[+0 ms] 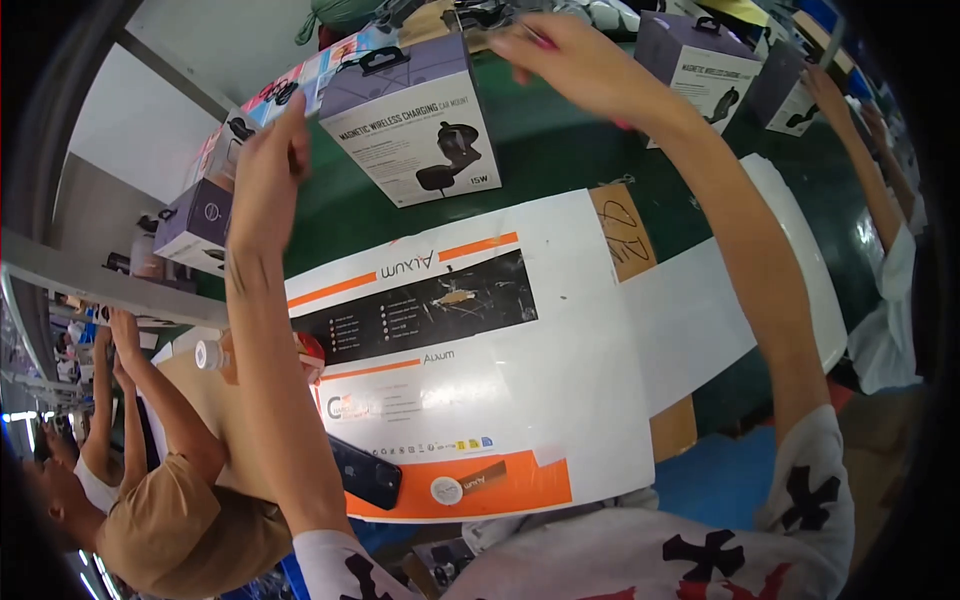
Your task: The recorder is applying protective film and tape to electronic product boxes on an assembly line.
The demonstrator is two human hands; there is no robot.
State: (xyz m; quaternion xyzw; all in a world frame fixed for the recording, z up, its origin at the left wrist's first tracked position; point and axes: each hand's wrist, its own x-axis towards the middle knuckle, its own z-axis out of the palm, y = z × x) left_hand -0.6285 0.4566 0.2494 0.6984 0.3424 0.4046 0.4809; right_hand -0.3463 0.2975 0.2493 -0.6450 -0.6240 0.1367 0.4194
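Observation:
A purple-and-white car mount box (415, 130) with a black hang tab stands upright on the green table. My left hand (270, 155) is raised beside its left side, fingers curled closed and slightly blurred; whatever they hold, if anything, is hidden. Past the box's top right corner reaches my right hand (555, 55), its fingers bent together. A small blurred thing shows at those fingertips, too indistinct to name. Both hands appear apart from the box.
A flattened printed white carton sheet (560, 390) covers the near table. On it lie a dark phone (365, 475) and a white-capped bottle (212, 355). More boxes (690, 75) stand right and left (195, 225). Co-workers' arms (850, 140) are at right and a person (190, 510) at left.

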